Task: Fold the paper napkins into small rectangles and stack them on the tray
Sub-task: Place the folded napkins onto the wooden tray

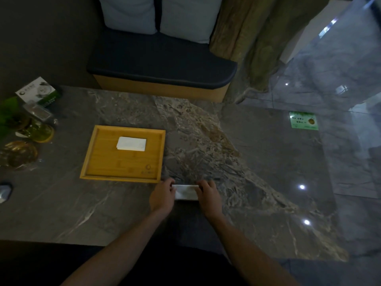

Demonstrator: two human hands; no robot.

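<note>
A white paper napkin, folded to a narrow rectangle, lies on the dark marble table just below the tray's near right corner. My left hand pinches its left end and my right hand pinches its right end; both hands cover the napkin's ends. The wooden tray sits to the upper left of my hands. On the tray's far middle rests a small stack of folded white napkins.
Glass jars with gold lids and a white-and-green box crowd the table's left edge. A green sticker marks the far right. A cushioned bench stands beyond the table. A small grey object lies at the left edge.
</note>
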